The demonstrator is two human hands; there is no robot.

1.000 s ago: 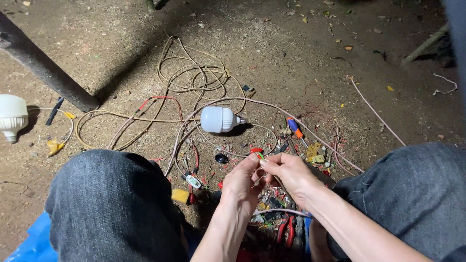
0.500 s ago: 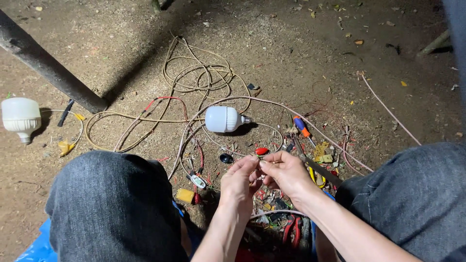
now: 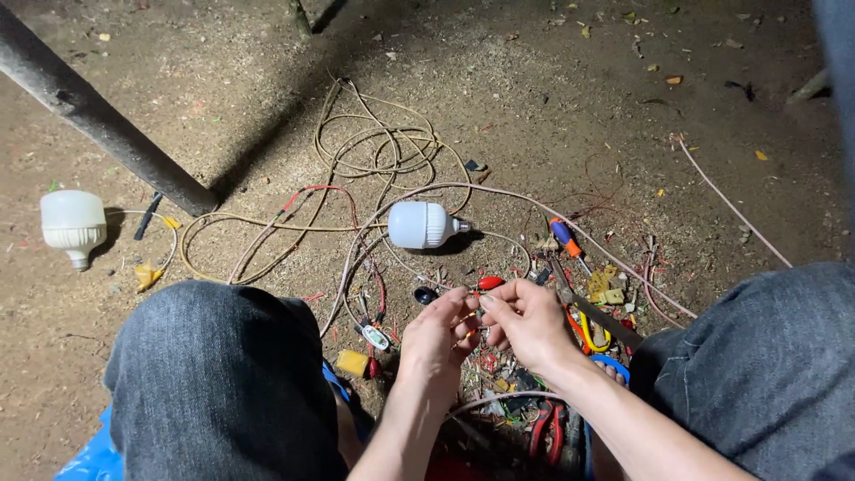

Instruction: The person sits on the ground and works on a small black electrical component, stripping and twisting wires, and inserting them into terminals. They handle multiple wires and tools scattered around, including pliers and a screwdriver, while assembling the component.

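Gritty dirt ground (image 3: pixel 552 80); both hands (image 3: pixel 485 325) pinch thin wire, tangled cords (image 3: pixel 374 151) beyond.

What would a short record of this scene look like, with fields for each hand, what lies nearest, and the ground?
left hand: left hand, fingers pinched together on something small between both hands; what it is cannot be told
right hand: right hand, fingers meeting the left hand's
nearest: white cylindrical lamp bulb lying on its side, small red cap
wiring: tangled beige cable coil
far left: second white lamp bulb
ground: bare brown dirt floor
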